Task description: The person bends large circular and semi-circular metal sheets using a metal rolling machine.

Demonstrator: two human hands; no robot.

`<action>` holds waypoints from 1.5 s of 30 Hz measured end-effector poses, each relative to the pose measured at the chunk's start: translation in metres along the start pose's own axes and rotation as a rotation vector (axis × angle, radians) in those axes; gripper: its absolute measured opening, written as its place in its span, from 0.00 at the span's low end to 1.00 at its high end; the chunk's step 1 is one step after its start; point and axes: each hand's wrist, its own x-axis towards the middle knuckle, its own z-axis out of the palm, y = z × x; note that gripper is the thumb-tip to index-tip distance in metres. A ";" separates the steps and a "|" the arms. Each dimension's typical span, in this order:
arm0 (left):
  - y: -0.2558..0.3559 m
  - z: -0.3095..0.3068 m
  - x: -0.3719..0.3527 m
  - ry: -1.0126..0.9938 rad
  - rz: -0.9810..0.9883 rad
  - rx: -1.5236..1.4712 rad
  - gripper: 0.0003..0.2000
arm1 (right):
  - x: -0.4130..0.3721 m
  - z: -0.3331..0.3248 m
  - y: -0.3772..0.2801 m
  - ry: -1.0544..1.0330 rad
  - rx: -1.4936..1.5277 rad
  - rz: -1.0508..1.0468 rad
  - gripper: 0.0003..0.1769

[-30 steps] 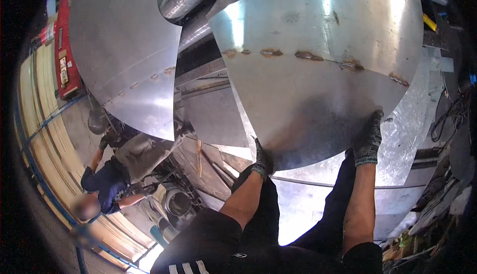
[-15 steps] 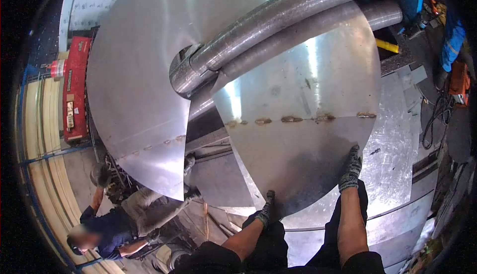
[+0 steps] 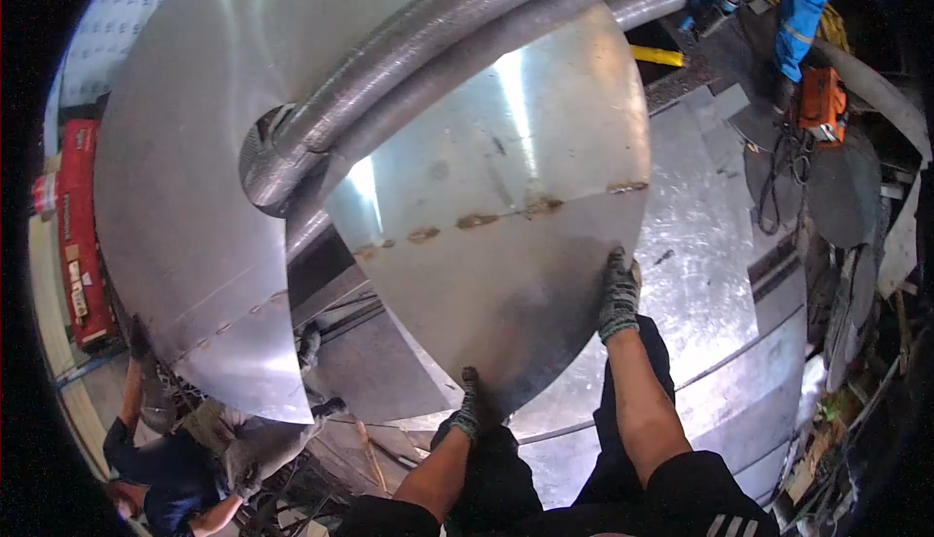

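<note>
Between my hands is a large curved piece of sheet metal (image 3: 477,284) with a row of brownish tack welds across it. My left hand (image 3: 467,406), in a grey knitted glove, grips its lower left edge, thumb on top and fingers hidden beneath. My right hand (image 3: 619,299), gloved alike, is closed on the right edge of the same sheet. The far end of the sheet lies against two thick metal rollers (image 3: 409,60). Another, larger part of bent sheet (image 3: 185,148) spreads beyond the rollers to the left.
At lower left a co-worker in dark clothes (image 3: 180,479) bends near the larger sheet's edge. Flat metal sheets (image 3: 696,235) lie beneath and to the right. An orange box (image 3: 823,104) with cables stands near blue trouser legs (image 3: 803,12). A red beam (image 3: 80,235) is at left.
The view has swung to the right, so everything sits further left. Both hands keep their hold on the sheet metal. The co-worker at left has shifted, with an arm near the larger sheet.
</note>
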 end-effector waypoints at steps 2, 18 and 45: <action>0.000 -0.003 -0.001 -0.014 0.020 -0.011 0.62 | -0.004 0.003 -0.012 0.017 -0.101 0.032 0.33; -0.001 -0.014 0.001 -0.021 0.035 -0.031 0.58 | -0.017 0.013 -0.036 -0.003 0.149 0.098 0.32; -0.009 0.003 0.016 0.083 0.106 -0.172 0.54 | -0.005 0.018 -0.051 -0.118 0.180 0.285 0.47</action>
